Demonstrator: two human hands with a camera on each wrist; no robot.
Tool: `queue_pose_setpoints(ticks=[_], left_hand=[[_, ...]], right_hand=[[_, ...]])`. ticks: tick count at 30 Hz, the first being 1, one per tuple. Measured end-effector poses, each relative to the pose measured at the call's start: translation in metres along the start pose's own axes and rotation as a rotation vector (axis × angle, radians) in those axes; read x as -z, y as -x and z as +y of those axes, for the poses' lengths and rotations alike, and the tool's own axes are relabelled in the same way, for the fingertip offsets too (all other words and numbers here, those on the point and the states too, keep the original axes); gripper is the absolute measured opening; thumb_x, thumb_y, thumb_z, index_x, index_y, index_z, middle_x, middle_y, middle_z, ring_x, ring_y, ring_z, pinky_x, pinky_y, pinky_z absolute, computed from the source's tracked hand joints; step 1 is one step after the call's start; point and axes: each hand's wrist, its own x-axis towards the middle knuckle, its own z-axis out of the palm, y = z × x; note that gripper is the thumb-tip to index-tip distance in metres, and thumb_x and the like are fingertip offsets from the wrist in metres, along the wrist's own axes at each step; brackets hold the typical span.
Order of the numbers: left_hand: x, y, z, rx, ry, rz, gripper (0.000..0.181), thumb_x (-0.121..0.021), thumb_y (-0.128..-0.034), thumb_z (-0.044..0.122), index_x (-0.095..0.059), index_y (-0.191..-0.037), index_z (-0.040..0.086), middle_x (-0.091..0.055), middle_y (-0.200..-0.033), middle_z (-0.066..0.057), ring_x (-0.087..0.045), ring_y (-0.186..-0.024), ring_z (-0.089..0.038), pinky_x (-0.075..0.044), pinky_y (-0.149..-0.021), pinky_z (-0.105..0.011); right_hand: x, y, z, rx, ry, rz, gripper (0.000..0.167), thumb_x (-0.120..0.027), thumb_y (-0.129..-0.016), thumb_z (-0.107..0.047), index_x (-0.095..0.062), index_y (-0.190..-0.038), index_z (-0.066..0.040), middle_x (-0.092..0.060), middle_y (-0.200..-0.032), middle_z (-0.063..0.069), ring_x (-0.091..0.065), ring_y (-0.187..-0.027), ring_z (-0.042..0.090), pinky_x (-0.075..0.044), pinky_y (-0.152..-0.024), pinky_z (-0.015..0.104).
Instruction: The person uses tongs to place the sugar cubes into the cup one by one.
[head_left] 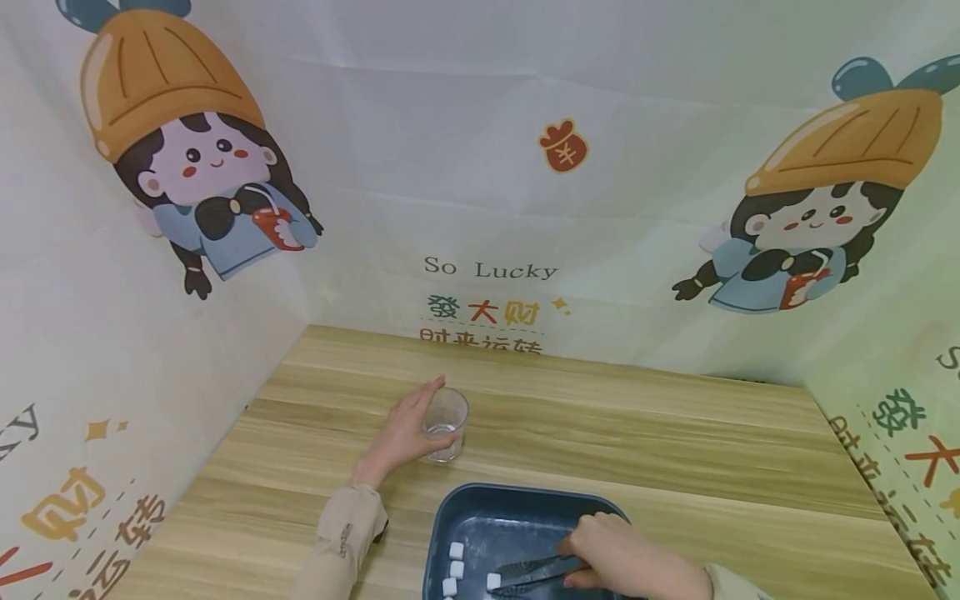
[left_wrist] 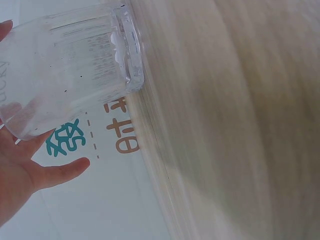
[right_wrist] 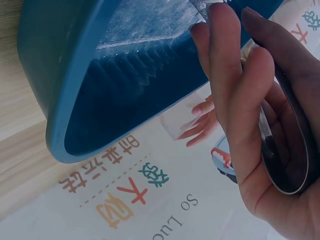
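My left hand (head_left: 403, 432) holds a clear drinking glass (head_left: 450, 406), fingers on the far side and thumb across the near side. In the left wrist view the glass (left_wrist: 75, 60) looks empty, its thick base on the tabletop. My right hand (head_left: 626, 557) grips a pair of metal tongs (head_left: 528, 568) over a dark blue rectangular basin (head_left: 525, 490). Between or right beside the tong tips is a white cube (head_left: 493, 581); whether they pinch it I cannot tell. The tongs' bent end (right_wrist: 292, 185) lies within my right palm.
Several more white cubes (head_left: 457, 551) lie along the basin's left side. The basin's near end is cut off by the head view. A wood-grain table (head_left: 675, 442) carries everything, with printed cloth walls (head_left: 450, 167) at the back and both sides.
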Motion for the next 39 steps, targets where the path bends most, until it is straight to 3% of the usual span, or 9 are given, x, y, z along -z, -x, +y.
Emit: queue_pose_setpoints(ticks=[6, 22, 31, 39], left_hand=[[0.0, 0.0, 0.0, 0.008, 0.005, -0.004, 0.09, -0.073, -0.0679, 0.04, -0.027, -0.14, 0.014, -0.036, -0.141, -0.015, -0.035, -0.128, -0.035, -0.026, -0.102, -0.059], [0.0, -0.001, 0.0, -0.005, 0.007, 0.003, 0.09, -0.074, -0.0676, 0.039, -0.027, -0.14, 0.013, -0.037, -0.141, -0.013, -0.036, -0.127, -0.036, -0.027, -0.101, -0.059], [-0.001, -0.001, -0.001, -0.001, 0.005, 0.001, 0.09, -0.073, -0.068, 0.04, -0.026, -0.14, 0.013, -0.036, -0.141, -0.012, -0.035, -0.128, -0.035, -0.027, -0.102, -0.058], [0.001, 0.0, 0.001, 0.0, 0.011, -0.009, 0.092, -0.073, -0.0686, 0.04, -0.024, -0.141, 0.013, -0.036, -0.142, -0.009, -0.034, -0.129, -0.033, -0.027, -0.103, -0.057]], right_hand=[[0.001, 0.001, 0.0, -0.02, -0.035, -0.012, 0.022, -0.065, -0.079, -0.025, -0.07, -0.091, -0.006, -0.064, -0.059, -0.008, -0.046, -0.045, -0.011, -0.041, -0.049, 0.005], [0.005, 0.007, 0.007, 0.041, 0.035, 0.048, 0.014, -0.066, -0.079, -0.021, -0.069, -0.084, -0.008, -0.059, -0.052, -0.009, -0.04, -0.043, -0.013, -0.036, -0.044, 0.003], [0.009, 0.015, 0.007, 0.024, 0.022, 0.089, 0.022, -0.065, -0.079, -0.02, -0.069, -0.091, -0.002, -0.049, -0.042, -0.006, -0.02, -0.039, -0.01, -0.029, -0.041, 0.004], [0.017, 0.02, 0.008, -0.007, -0.007, 0.108, 0.028, -0.064, -0.08, -0.02, -0.066, -0.096, 0.003, -0.058, -0.049, -0.006, -0.034, -0.04, -0.011, -0.036, -0.045, 0.005]])
